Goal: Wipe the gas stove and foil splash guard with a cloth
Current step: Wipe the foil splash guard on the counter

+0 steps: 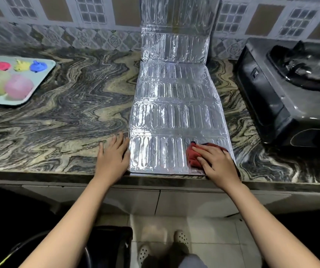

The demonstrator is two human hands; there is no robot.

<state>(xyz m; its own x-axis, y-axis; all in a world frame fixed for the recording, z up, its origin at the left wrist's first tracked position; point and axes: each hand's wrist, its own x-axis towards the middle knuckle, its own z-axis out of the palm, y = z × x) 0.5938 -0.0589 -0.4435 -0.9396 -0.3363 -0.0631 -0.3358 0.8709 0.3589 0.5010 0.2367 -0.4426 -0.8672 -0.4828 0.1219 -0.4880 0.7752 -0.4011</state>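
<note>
At the far left, a pale tray [38,80] lies on the desk [68,113]. It holds small red [0,65], yellow [21,65] and blue [38,66] lumps, with a pink ball [19,88] nearer. Further right, near the desk's front edge, the left hand [113,157] rests palm down on the stone. Its fingers are straight and a little spread, and it holds nothing. Its thumb side lies against the left edge of the foil splash guard [174,113].

The guard lies flat on the desk, running from the near edge to the far side. There its last panels stand up against the tiled wall [58,16]. On the guard's near right corner lies a bunched red cloth [193,155]. The right hand [217,163] presses down on it, palm down, with its fingers laid fairly flat over the fabric rather than pinching it.

To the right and further back, apart from the guard, the black gas stove [290,89] sits on the desk, its burner [309,68] showing on top.
</note>
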